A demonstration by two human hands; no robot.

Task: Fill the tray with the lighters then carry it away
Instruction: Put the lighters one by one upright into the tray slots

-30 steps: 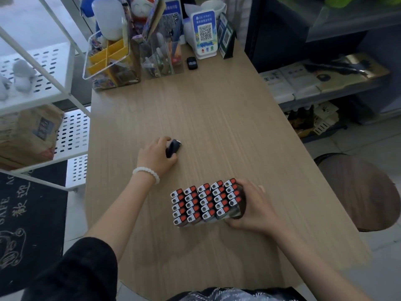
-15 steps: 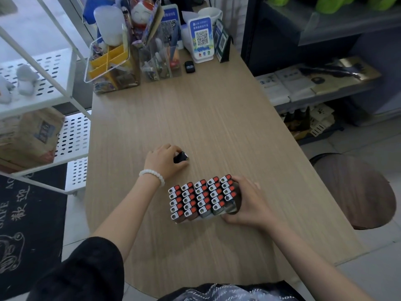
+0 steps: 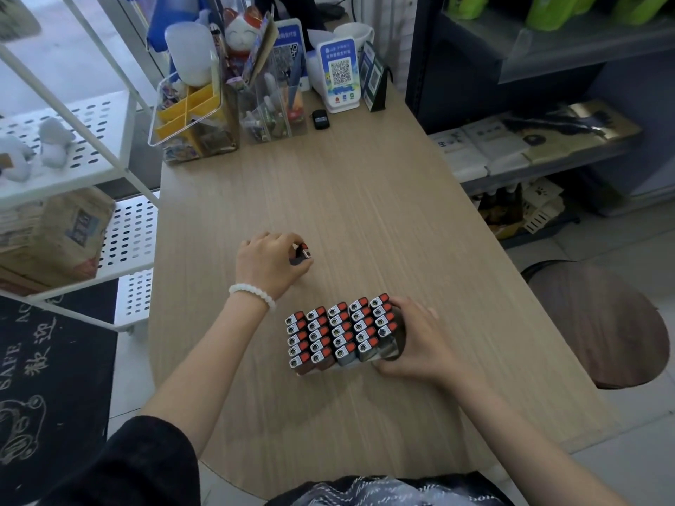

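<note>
Pinching a loose lighter (image 3: 302, 253), left hand (image 3: 268, 264) hovers mid-table; right hand (image 3: 412, 341) clasps the tray (image 3: 392, 350) edge.

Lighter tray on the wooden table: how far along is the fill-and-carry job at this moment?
Nearly filled: the tray holds five columns of upright lighters, with an apparent gap at its near right corner. In hand: the left hand grips one loose lighter beyond the tray, while the right hand steadies the tray's right side. Left: seating that lighter, then carrying the tray off the table.
</note>
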